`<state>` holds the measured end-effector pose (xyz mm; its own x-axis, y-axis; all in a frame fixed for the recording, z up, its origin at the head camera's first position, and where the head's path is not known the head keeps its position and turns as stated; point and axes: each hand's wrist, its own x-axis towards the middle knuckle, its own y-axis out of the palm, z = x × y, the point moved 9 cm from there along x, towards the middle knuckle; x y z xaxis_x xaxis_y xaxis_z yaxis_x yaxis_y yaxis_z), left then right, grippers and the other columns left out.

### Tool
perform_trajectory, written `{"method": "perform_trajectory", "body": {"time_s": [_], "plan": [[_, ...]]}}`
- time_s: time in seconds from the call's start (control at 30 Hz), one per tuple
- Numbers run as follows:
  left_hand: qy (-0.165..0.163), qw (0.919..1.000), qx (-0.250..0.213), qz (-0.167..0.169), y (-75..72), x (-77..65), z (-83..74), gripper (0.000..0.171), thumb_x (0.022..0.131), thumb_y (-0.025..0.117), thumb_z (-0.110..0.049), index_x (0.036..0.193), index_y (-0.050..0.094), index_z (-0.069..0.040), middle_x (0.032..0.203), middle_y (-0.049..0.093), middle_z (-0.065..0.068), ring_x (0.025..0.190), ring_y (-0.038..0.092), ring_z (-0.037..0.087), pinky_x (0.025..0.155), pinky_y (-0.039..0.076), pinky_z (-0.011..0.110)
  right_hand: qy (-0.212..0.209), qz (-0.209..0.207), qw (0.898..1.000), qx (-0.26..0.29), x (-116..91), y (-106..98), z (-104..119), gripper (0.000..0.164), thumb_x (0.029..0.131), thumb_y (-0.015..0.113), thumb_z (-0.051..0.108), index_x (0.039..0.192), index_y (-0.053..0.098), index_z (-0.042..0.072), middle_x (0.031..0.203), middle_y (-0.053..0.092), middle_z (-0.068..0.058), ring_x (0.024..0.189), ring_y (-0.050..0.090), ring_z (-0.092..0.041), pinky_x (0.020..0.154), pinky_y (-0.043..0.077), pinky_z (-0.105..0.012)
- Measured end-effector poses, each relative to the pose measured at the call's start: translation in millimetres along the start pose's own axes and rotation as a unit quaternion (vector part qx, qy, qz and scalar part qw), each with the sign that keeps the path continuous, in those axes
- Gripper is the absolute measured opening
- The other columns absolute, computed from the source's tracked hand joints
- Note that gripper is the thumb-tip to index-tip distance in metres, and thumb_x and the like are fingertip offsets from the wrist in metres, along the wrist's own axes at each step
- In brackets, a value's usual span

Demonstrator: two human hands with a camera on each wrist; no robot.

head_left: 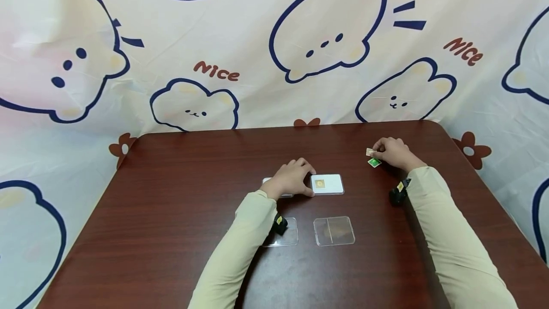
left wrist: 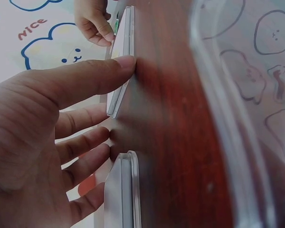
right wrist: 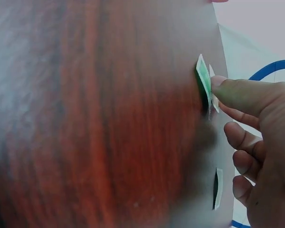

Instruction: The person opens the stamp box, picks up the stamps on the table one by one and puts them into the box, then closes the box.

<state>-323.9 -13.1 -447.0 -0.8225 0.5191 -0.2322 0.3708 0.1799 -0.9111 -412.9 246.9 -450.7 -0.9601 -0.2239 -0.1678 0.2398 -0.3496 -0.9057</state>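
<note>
The small cream stamp is in my right hand, pinched between thumb and finger, right of centre in the head view and a little below mid-height. The green stamp is just beside it on the lower side; I can't tell whether the two touch. Another small stamp shows at the lower right of the right-wrist view.

My left hand holds the white case, just right of the frame's centre, gripping its left end with thumb and fingers. A gold-coloured stamp lies on the left part of its white face. I'd judge the step in hand to be picking up the cream stamp while steadying that case. The next move would call for a light pinch, separating it cleanly from the green one.

The second white case lies partly under my left hand. Lower in the head view, two clear covers, a left one and a right one, rest on the tabletop. Beyond, a printed cloth fills the top.
</note>
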Motion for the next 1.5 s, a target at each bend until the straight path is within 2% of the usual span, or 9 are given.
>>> {"method": "perform_trajectory", "body": {"time_s": [0.17,0.43,0.77,1.03,1.5], "plan": [[0.001,1.0,0.0,0.005,0.4,0.4,-1.1,0.058,0.082,0.074,-0.043,0.132,0.055,-0.021,0.141,0.044,0.002,0.127,0.043,0.024,0.106,0.037,0.043,0.008,0.012,1.0,0.007,1,-1,-2,0.032,0.093,0.06,0.028,0.109,0.061,0.0,0.106,0.059,-0.02,0.1,0.047,-0.039,0.082,0.036,-0.053],[0.001,1.0,-0.003,0.007,-1.0,0.3,0.0,0.058,0.083,0.073,-0.044,0.133,0.055,-0.02,0.142,0.043,0.002,0.129,0.042,0.024,0.107,0.036,0.044,0.005,0.005,1.0,0.005,3,-2,2,0.03,0.093,0.061,0.026,0.109,0.058,0.001,0.105,0.058,-0.02,0.099,0.048,-0.037,0.081,0.035,-0.051],[-0.004,1.0,-0.001,0.005,-0.5,-1.9,0.7,0.057,0.082,0.074,-0.044,0.132,0.055,-0.021,0.141,0.044,0.001,0.128,0.043,0.023,0.106,0.037,0.043,-0.017,0.008,1.0,-0.011,1,1,8,0.041,0.094,0.06,0.031,0.12,0.06,0.0,0.108,0.058,-0.021,0.101,0.046,-0.039,0.081,0.035,-0.052],[-0.003,1.0,0.002,0.005,-0.5,-1.8,0.0,0.058,0.082,0.073,-0.044,0.132,0.055,-0.022,0.141,0.044,0.001,0.127,0.043,0.023,0.105,0.037,0.043,-0.017,0.017,1.0,-0.005,0,1,13,0.028,0.093,0.061,0.028,0.109,0.065,0.005,0.104,0.061,-0.017,0.102,0.046,-0.039,0.082,0.035,-0.053],[-0.005,0.9999,0.005,0.01,0.1,-1.1,0.2,0.058,0.083,0.073,-0.045,0.133,0.055,-0.022,0.142,0.043,0.001,0.128,0.043,0.023,0.105,0.038,0.042,-0.019,0.033,0.999,-0.007,3,5,11,0.032,0.092,0.061,0.03,0.108,0.062,0.002,0.103,0.06,-0.016,0.1,0.049,-0.036,0.081,0.034,-0.052]]}}
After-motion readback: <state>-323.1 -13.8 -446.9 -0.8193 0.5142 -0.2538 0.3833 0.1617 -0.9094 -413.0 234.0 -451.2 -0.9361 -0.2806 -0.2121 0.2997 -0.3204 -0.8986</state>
